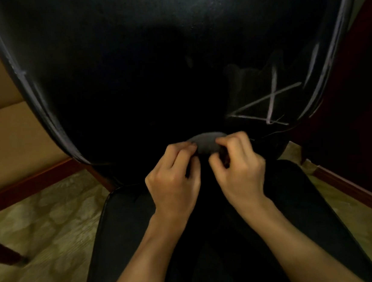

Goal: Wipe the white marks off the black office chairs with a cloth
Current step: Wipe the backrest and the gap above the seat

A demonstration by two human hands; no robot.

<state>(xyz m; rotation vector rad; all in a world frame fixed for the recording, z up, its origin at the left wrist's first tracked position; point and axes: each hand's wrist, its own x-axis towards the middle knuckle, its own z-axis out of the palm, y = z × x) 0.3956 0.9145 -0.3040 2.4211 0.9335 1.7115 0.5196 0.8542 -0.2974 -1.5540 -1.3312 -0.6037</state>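
Both hands, left hand and right hand, pinch the cloth; bunch it tight, then rub the white marks at middle right.

Black leather office chair back: far, centre.
White chalk marks: right part of that back.
Small grey cloth: near the marks, lower left, between left hand and right hand.
Patterned carpet: under the chair.

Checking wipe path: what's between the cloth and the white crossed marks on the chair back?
Head view: only bare black chair back between the grey cloth, pinched by both hands, and the white marks up-right.
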